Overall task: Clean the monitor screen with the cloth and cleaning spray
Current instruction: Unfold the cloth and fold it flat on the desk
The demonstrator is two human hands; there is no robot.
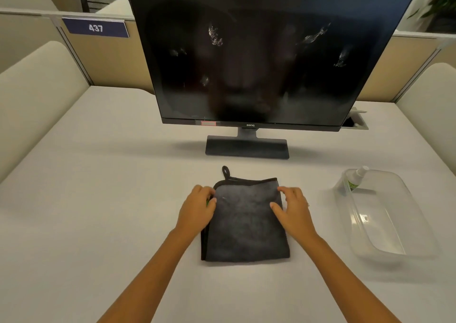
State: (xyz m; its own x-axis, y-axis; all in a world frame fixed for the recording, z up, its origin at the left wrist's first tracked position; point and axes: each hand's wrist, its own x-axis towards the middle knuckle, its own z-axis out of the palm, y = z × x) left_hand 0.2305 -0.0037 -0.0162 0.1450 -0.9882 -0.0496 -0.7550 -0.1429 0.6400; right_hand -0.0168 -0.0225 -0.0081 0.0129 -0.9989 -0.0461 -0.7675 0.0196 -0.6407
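A black monitor (259, 58) stands on its base at the back of the white desk, its dark screen marked with several whitish smudges. In front of it a folded grey cloth (245, 229) with a black hem and a hanging loop lies flat on the desk. My left hand (197, 210) rests on the cloth's upper left edge, fingers curled over the hem. My right hand (292, 208) lies on its upper right corner, fingers spread. A small spray bottle (355, 180) with a green label leans in the far corner of a clear plastic tub (385, 224) on the right.
The white desk (98, 199) is bounded by beige partition panels with cream padded sides. A blue sign reading 437 (95, 27) hangs on the back panel. A cable hatch (355, 122) sits behind the monitor's right corner. Potted plants stand beyond the partition.
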